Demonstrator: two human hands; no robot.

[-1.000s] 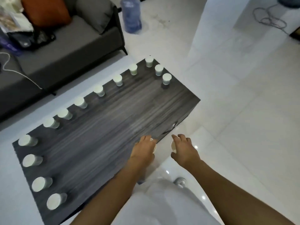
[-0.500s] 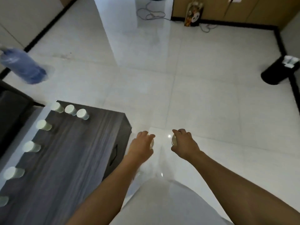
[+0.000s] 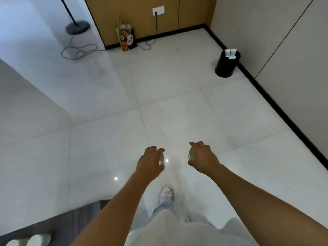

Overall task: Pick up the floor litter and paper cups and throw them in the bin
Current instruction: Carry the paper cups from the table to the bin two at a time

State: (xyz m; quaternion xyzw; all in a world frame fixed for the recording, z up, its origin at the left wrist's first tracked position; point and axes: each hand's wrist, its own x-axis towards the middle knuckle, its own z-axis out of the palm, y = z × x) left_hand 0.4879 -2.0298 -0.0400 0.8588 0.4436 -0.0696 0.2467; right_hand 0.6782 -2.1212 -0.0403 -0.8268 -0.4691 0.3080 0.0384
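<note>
My left hand (image 3: 150,161) grips a white paper cup (image 3: 161,160); only the cup's rim shows past my fingers. My right hand (image 3: 203,158) holds a second paper cup (image 3: 191,154) the same way, its open mouth facing left. Both hands hang out in front of me over the white tiled floor. The black round bin (image 3: 226,65) stands far ahead on the right, against the wall's black skirting, with white paper sticking out of its top. Two more paper cups (image 3: 38,240) stand on the dark table at the bottom left corner.
The dark wood table (image 3: 74,221) edge lies at the bottom left. A patterned paper bag (image 3: 126,39) leans on the brown wall ahead, with a lamp base (image 3: 77,27) and loose cable (image 3: 78,51) to its left. My shoe (image 3: 166,193) is on the tiles below my hands.
I have turned right, away from the table. The table has slid to the bottom left and the bin has come nearer, now ahead on the right. Both hands still hold their cups.
</note>
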